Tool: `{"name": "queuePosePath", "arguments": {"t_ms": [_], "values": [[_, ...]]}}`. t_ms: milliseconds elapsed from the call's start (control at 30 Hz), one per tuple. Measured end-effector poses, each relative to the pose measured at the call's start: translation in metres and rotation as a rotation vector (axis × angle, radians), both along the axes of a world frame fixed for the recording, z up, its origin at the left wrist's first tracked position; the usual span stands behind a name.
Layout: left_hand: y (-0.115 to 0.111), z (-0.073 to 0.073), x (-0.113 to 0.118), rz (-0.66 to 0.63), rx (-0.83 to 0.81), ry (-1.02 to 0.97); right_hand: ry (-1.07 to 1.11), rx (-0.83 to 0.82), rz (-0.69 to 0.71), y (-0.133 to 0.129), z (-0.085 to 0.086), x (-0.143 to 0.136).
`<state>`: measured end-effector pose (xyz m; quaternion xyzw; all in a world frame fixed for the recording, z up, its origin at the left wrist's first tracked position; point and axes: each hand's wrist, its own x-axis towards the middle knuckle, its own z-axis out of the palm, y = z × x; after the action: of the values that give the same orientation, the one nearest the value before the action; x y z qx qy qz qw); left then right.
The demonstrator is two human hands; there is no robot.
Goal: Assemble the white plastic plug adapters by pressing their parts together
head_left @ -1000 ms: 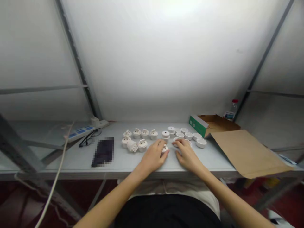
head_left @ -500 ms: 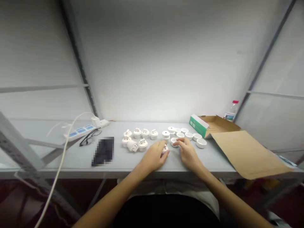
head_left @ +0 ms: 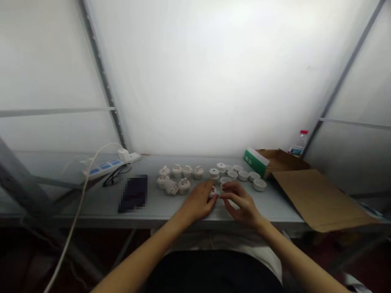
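Observation:
My left hand (head_left: 200, 200) is closed around a small round white socket piece (head_left: 213, 191) with dark holes, low over the table. Just right of it, my right hand (head_left: 242, 203) has its thumb and index finger curled together; anything between the tips is too small to make out. A shallow white cup (head_left: 225, 180) stands right behind those fingers. To the left is a group of similar white socket pieces (head_left: 183, 186) with raised tabs, one lying tilted. Behind my hands are two white round pieces (head_left: 214, 172) with a dark centre hole, beside several open white cups (head_left: 243, 175).
An open cardboard box (head_left: 320, 199) with a green-and-white side lies at the right, its flap towards the table edge. Behind it stands a bottle (head_left: 299, 143) with a red cap. At the left are a pixelated dark flat object (head_left: 134, 193), glasses (head_left: 116, 175) and a power strip (head_left: 105, 167) with a white cable.
My right hand has drawn back from the white cup towards me and my left hand, its fingertips curling together. My left hand stays around the socket piece.

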<state>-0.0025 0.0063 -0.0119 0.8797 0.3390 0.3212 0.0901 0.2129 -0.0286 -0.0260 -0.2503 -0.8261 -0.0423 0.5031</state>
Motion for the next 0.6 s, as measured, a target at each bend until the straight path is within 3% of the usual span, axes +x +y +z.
{"name": "queuePosePath", "arguments": {"t_ms": [367,600], "values": [[0.0001,0.0023,-0.0001,-0.123,0.007,0.023,-0.03,-0.028,0.131,-0.001,-0.0031,0.002],[-0.0001,0.0041,-0.0004,-0.135,0.001,0.024,-0.005,-0.034,0.11,-0.0068,-0.0013,0.0028]]}}
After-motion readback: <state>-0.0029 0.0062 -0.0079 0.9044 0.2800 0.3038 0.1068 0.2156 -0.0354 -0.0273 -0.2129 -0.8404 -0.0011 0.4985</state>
